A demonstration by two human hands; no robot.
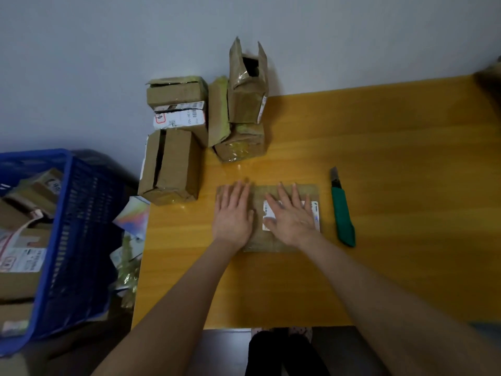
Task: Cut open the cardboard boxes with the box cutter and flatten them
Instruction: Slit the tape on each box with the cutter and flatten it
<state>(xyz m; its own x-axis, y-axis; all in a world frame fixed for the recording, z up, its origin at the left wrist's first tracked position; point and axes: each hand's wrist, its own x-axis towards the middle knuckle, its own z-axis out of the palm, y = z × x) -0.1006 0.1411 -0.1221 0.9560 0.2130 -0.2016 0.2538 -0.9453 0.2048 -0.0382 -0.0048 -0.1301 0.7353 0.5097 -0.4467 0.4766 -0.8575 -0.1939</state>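
Blue basket (81, 226), left of the tabletop (393, 185), holding cardboard. Cardboard boxes (173, 164), stacked at the tabletop's far left corner, one with flaps up. Flattened box (259, 192), lying at centre; left hand (233, 213) and right hand (291, 217) pressed flat on it, fingers straight. Green box cutter (342, 213), just right of it, untouched.

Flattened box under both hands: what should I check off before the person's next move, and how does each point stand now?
1. Flattened box lies flat on the table: ok.
2. Left hand and right hand press it with straight fingers: ok.
3. Box cutter lies free, right of the right hand: ok.
4. Blade retracted: cannot tell; grey metal shows at its far end.
5. More boxes stand at the table's far left: ok.
6. Room in the blue basket: cannot tell.
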